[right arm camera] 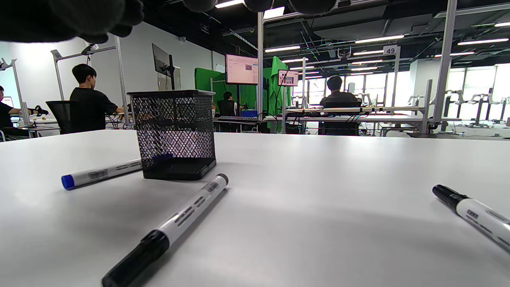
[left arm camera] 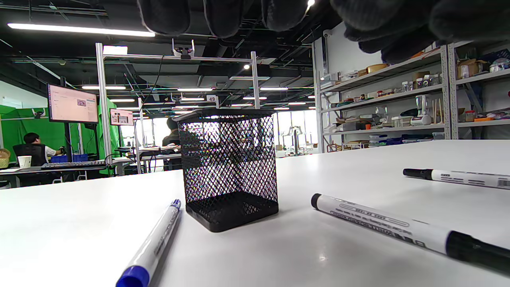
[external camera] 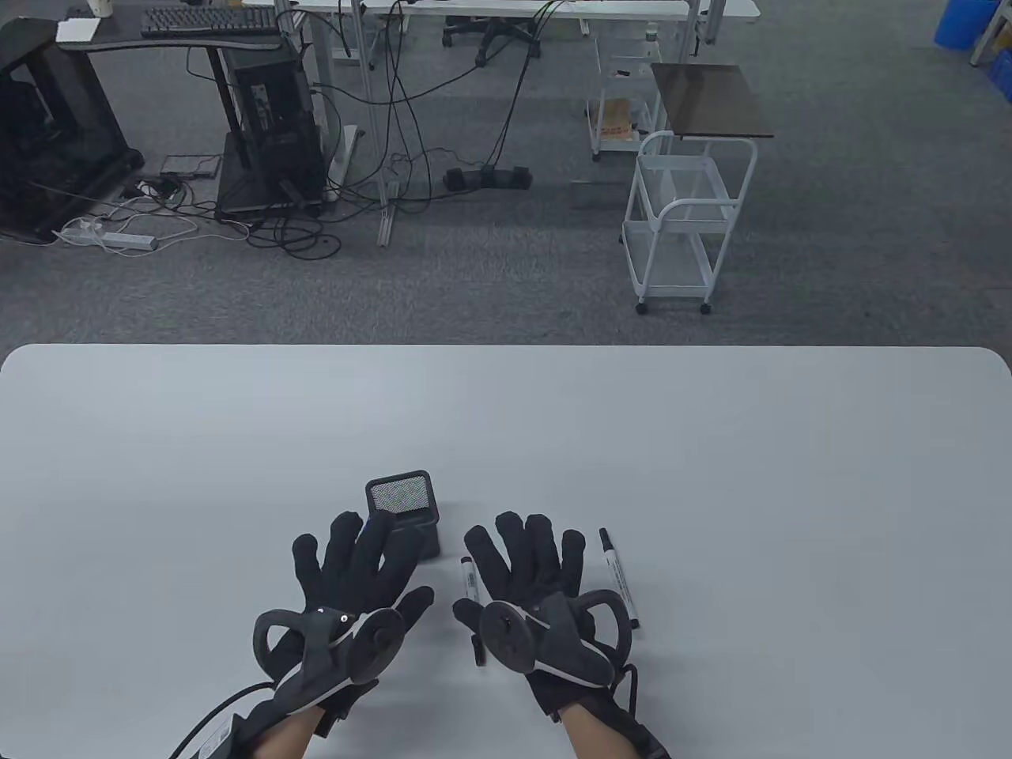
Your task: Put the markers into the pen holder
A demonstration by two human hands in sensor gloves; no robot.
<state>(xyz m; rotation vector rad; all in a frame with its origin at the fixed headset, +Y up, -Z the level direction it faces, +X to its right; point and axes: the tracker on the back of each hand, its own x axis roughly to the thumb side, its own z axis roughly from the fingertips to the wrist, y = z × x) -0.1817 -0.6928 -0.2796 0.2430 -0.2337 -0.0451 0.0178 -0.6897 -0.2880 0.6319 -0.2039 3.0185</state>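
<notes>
- I see the pen holder, a black mesh box, standing upright on the white surface. It looks empty to me, so I think the job has not really started.
- Three markers lie flat on the surface, none in the holder.
- The blue marker lies just beside the holder. In the table view my left hand covers it.
- The middle black marker lies between my two hands, near the holder. My right hand hides part of it.
- The far black marker lies just beside my right hand, on its outer side.
- All three still need to be picked up and dropped in.
- My left grip is spread wide with the fingers flat and fanned out. It holds nothing. Its fingertips reach over the holder's near side, but I cannot tell if they touch it.
- My right grip is spread wide too, and holds nothing. I cannot tell if it touches the middle marker.
</notes>
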